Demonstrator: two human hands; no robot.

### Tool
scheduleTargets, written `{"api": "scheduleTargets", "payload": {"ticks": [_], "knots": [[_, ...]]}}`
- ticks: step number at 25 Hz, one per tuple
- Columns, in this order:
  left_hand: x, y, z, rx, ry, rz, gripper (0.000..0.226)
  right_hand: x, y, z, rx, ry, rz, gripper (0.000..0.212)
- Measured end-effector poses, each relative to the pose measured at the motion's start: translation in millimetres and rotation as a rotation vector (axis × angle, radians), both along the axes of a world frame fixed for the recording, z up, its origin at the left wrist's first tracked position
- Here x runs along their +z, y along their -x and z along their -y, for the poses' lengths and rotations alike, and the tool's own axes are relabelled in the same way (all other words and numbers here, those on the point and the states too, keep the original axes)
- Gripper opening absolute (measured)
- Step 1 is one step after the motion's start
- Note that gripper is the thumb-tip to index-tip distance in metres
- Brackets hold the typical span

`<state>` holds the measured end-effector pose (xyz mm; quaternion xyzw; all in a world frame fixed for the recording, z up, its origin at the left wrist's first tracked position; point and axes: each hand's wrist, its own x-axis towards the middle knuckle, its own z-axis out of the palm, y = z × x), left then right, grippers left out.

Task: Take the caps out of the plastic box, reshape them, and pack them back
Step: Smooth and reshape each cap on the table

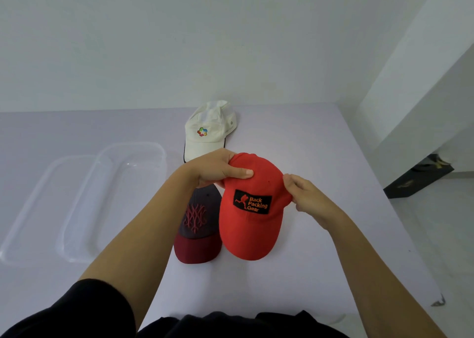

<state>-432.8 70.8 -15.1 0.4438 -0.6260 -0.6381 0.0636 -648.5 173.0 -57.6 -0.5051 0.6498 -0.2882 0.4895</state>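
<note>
A red cap (pixel 250 232) with a black "Back Packing Gear" patch is held above the table, its brim toward me. My left hand (pixel 218 169) grips the cap's crown on its left side, thumb on top. My right hand (pixel 305 196) pinches the crown's right side. Under my left hand lies a dark grey cap (pixel 198 225) with a maroon brim and a red emblem. A white cap (pixel 209 132) with a coloured logo lies farther back. The clear plastic box (pixel 77 214) sits at the left with nothing in it.
A clear lid (pixel 18 232) lies beside the box on its left. The pale table (pixel 320 260) ends at the wall behind and has an edge on the right. A dark object (pixel 418 178) stands on the floor at the right.
</note>
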Motion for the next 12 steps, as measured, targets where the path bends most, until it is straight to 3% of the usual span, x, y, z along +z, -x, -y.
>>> {"api": "scheduleTargets", "payload": {"ticks": [4, 8, 9, 12], "knots": [[0.9, 6.8, -1.9, 0.005, 0.034, -0.033, 0.035, -10.9, -6.9, 0.1, -0.115, 0.000, 0.190, 0.049], [-1.6, 8.2, -4.4, 0.008, 0.003, -0.076, 0.027, -3.4, -9.1, 1.6, -0.173, 0.000, 0.382, 0.046], [-2.2, 8.0, -5.5, 0.025, -0.005, -0.094, 0.024, -2.0, -8.3, 3.6, -0.195, 0.020, 0.351, 0.050], [-2.9, 5.2, -4.0, 0.060, -0.016, -0.109, 0.019, 4.1, -4.1, 4.7, -0.162, 0.085, 0.017, 0.065]]}}
